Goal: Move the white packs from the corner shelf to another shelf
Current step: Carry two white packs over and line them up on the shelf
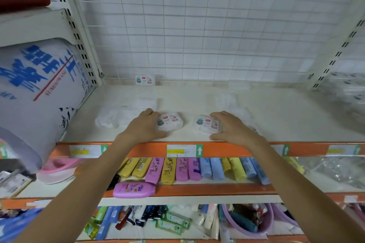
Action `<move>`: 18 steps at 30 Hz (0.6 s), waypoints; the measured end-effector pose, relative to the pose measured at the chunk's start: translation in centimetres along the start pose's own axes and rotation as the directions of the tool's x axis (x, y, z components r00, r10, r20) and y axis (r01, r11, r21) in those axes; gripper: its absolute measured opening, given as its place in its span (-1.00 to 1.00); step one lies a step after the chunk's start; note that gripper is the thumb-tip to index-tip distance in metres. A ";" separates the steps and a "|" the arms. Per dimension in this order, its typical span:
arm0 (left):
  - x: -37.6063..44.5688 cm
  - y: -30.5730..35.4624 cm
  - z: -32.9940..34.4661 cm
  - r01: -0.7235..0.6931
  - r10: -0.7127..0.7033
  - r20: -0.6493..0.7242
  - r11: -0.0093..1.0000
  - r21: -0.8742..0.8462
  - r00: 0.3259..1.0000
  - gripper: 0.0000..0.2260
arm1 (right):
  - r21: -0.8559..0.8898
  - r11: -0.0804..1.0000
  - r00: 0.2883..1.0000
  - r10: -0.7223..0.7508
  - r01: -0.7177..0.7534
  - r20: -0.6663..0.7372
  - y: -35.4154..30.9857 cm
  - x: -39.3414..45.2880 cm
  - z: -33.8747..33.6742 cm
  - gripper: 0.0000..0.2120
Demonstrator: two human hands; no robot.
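Note:
Two white packs lie on the cream top shelf near its front edge. My left hand grips the left white pack, fingers over its left end and thumb at its front. My right hand grips the right white pack, fingers across its top right and thumb at its front. A third white pack stands upright against the tiled back wall. Several more pale packs lie blurred on the shelf behind the hands and at the far right.
A large white bag with blue print leans at the left of the shelf. An orange price strip runs along the shelf's front edge. Below are coloured cases, a pink tub and a lower shelf of assorted goods.

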State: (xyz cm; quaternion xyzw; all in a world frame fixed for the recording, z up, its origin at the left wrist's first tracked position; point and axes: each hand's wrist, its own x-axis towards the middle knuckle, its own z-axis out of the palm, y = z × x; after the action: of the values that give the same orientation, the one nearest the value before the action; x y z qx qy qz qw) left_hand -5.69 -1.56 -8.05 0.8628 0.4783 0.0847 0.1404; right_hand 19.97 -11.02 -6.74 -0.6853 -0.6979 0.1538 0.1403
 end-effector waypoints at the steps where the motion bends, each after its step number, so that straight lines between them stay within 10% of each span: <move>1: 0.1 0.0 0.1 -0.001 0.001 0.004 1.000 0.001 1.000 -0.37 | -0.018 1.000 1.000 0.004 -0.004 -0.009 -0.2 0.1 0.1 -0.30; 18: -0.3 12.6 0.4 -0.490 0.415 -0.298 0.833 -0.256 0.860 -0.40 | 0.066 0.993 0.857 0.113 -0.093 -0.503 7.6 -16.9 -6.6 -0.37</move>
State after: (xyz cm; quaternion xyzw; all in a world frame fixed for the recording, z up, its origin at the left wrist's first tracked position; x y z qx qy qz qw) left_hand 4.34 -8.26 -4.33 0.9010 0.2516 0.2918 0.1991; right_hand 29.97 -27.70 -3.60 -0.7350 -0.5958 -0.0101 0.3236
